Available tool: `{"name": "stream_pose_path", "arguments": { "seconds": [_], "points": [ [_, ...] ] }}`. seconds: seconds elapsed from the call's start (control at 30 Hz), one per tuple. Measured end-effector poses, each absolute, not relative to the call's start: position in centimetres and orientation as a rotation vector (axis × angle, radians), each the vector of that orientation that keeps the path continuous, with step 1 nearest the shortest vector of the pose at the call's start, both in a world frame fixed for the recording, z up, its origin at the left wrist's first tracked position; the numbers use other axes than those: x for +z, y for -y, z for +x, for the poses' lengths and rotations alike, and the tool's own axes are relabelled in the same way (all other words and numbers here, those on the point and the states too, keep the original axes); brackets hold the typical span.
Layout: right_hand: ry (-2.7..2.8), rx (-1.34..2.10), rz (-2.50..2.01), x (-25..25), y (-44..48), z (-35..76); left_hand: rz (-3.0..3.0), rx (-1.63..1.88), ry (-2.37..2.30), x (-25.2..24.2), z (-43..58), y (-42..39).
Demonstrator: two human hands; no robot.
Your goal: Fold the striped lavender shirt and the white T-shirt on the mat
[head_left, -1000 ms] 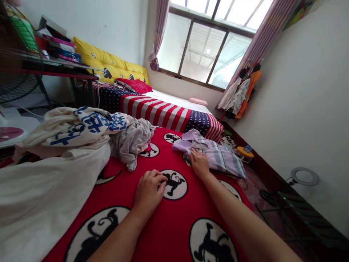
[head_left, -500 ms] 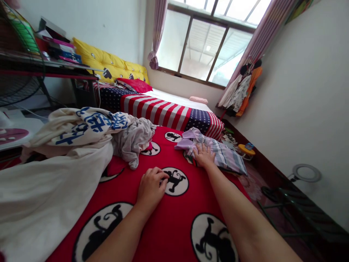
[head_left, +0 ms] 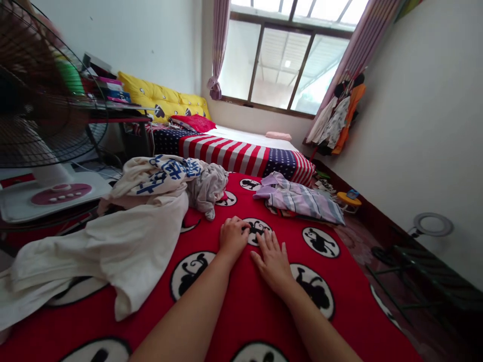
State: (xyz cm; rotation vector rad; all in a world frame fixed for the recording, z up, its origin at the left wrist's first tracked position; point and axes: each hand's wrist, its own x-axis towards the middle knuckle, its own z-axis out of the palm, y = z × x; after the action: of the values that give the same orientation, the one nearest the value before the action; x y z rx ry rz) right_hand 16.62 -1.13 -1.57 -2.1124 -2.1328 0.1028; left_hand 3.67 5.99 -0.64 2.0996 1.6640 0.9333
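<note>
My left hand rests on a red blanket with black monkey figures in white circles. Its fingers are loosely bent and it holds nothing. Just right of it, my right hand lies palm down on the same blanket, fingers spread and empty. Beyond my right hand is a folded purple, grey and white striped shirt with a lilac collar. To the left lies a heap of clothes: a cream garment with blue lettering, a crumpled grey garment and long off-white cloth.
A fan stands at the left, near a desk with stacked boxes. A second bed with a flag-pattern cover sits under the window. Along the right wall are hanging clothes, a yellow stool and a ring light.
My right hand has left the striped shirt and come back toward me, beside my left hand. The view has turned left, showing more of the fan.
</note>
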Motion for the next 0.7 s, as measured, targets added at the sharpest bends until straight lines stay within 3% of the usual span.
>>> {"name": "stream_pose_path", "arguments": {
  "seconds": [0.7],
  "points": [
    [2.001,0.086,-1.988,-1.6,2.8,16.3,2.157,0.93,-1.694,-0.9,3.8,-6.1]
  ]
}}
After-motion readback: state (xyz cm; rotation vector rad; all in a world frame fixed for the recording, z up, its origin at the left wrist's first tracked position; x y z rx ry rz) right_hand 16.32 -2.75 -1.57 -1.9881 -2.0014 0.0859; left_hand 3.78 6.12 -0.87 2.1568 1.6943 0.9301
